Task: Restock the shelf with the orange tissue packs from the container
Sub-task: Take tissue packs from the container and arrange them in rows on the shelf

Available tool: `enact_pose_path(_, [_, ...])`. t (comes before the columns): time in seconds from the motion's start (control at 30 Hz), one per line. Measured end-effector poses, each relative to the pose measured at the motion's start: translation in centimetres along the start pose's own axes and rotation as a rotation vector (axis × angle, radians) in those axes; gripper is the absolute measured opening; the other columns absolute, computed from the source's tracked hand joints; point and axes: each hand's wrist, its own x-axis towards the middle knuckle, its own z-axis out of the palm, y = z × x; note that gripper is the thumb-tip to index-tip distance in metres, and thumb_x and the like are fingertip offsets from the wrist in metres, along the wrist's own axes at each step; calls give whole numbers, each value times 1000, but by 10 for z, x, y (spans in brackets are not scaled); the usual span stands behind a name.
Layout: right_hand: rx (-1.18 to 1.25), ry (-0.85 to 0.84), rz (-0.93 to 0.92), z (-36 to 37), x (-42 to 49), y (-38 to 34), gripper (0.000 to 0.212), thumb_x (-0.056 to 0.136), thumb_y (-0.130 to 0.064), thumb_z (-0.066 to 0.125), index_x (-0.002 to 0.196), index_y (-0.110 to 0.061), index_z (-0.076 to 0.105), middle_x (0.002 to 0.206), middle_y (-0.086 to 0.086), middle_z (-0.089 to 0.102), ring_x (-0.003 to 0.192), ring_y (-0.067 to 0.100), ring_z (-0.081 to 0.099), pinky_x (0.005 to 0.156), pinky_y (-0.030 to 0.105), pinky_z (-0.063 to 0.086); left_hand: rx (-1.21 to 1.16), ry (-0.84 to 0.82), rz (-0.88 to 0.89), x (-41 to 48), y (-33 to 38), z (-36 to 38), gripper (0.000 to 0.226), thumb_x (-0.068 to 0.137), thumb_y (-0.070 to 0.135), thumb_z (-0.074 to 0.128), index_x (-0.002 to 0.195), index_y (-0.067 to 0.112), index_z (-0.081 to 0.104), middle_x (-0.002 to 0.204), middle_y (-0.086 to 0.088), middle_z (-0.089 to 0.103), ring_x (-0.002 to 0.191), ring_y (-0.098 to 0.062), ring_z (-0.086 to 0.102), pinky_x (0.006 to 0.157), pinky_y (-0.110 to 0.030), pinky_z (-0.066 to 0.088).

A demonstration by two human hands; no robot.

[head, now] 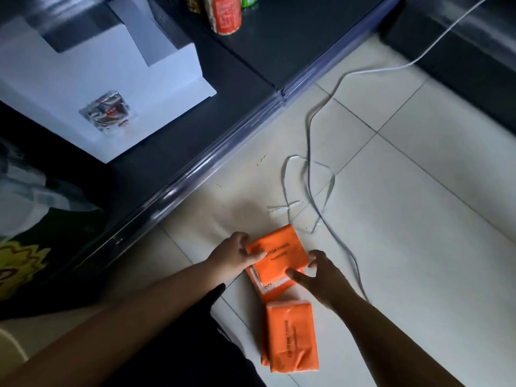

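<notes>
While the left hand (237,254) pinches the near edge of a flat orange plastic-wrapped tissue pack (279,254) lying over another orange pack on the pale tiled floor (418,205), the right hand (318,277) hovers spread beside it, ungripping, with further orange tissue packs (291,336) just below this hand.

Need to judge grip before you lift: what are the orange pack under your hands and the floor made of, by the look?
Orange rectangular tissue pack: thin plastic film, slightly glossy, creased; probably soft. Pale tiled floor: smooth glazed tile, grout lines, faint sheen.
</notes>
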Motion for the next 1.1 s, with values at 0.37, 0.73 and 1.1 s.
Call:
enact_pose_path(0.37, [240,-103,47,19,16,2,65,70,-22,83,127,-16,51,121,2,58,112,21,55,90,36,48,-223,-74,-104,15,-33,26,76,63,70,69,103,6,54,78,-9,56,78,-17,62,57,-26,41])
enact_pose_path(0.73, [684,-162,130,8,2,-9,34,83,-24,74,113,-17,59,102,5,72,92,21,69,60,25,52,-604,-167,-70,-17,-3,-4,64,71,55,77,102,4,52,101,-12,66,90,-21,70,81,-44,54])
enact_pose_path(1.1, [873,-111,-40,-27,-27,-50,34,85,-21,72,115,-16,56,100,11,73,90,28,71,66,35,56,-605,-24,36,-47,36,-56,40,92,35,60,121,17,40,127,-10,54,118,-30,57,99,-48,48])
